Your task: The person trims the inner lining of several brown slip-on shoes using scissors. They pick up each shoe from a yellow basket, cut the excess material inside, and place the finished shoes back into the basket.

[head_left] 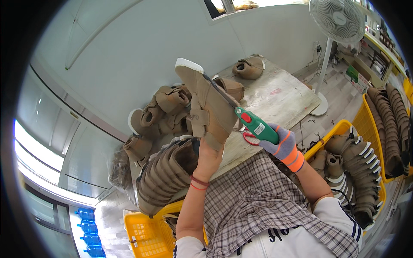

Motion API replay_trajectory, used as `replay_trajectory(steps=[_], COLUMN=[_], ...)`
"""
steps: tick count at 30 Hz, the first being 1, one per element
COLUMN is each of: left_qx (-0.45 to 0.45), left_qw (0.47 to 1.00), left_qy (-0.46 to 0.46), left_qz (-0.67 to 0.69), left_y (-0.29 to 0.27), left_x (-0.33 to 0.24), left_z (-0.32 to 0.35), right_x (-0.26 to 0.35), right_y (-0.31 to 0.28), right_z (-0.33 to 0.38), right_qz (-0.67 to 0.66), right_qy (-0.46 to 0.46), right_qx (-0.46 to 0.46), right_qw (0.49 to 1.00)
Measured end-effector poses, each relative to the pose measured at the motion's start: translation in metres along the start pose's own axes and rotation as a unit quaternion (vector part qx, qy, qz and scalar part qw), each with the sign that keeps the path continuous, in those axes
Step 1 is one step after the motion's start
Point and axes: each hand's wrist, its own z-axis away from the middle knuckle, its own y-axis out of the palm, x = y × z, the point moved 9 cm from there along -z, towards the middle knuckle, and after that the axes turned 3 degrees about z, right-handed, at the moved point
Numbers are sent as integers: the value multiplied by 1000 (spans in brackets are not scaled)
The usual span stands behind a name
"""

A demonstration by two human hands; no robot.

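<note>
Left hand: the bare left hand (208,155) is closed around the heel end of a tan boot (205,103), gripping it from below and holding it up above the table; red bands circle the wrist.
Boot: tilted, its white sole (188,64) at the far end from the grip, a strap across the upper just above the fingers.
Right hand: the right hand (282,144), in a grey glove with orange bands, is wrapped tightly round the body of a green handheld tool (257,126).
Tool: has a red button on its top side; its tip reaches away from the gloved grip and meets the boot's side edge, just above and to the right of the left hand's hold.
Scissors: red-handled scissors (249,138) lie on the worktable (282,96) directly under the tool, close to the gloved fingers.
Beyond the held boot: a heap of tan boots (167,112) lies on the table, on the far side of the left hand.
Below the left hand: a stack of boot uppers (165,174) sits over a yellow crate (146,234).
Right of the gloved hand: a yellow basket (342,129) holds more boots with white soles.
Far right: a white standing fan (336,19) rises beyond the table.
</note>
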Motion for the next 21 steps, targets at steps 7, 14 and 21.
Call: replay_trajectory(steps=[7, 14, 21], left_qx=[50, 106, 86], left_qw=[973, 966, 988], left_qy=[114, 130, 82], left_qz=[-194, -196, -102], left_y=[31, 54, 58], left_x=[-21, -29, -32], left_z=[1, 12, 19], right_x=[-22, -39, -58], right_y=[-12, -14, -38], right_z=[5, 10, 12], right_qz=[-39, -143, -172], right_qy=[69, 159, 172], right_qx=[-41, -48, -96], right_qw=[996, 976, 965])
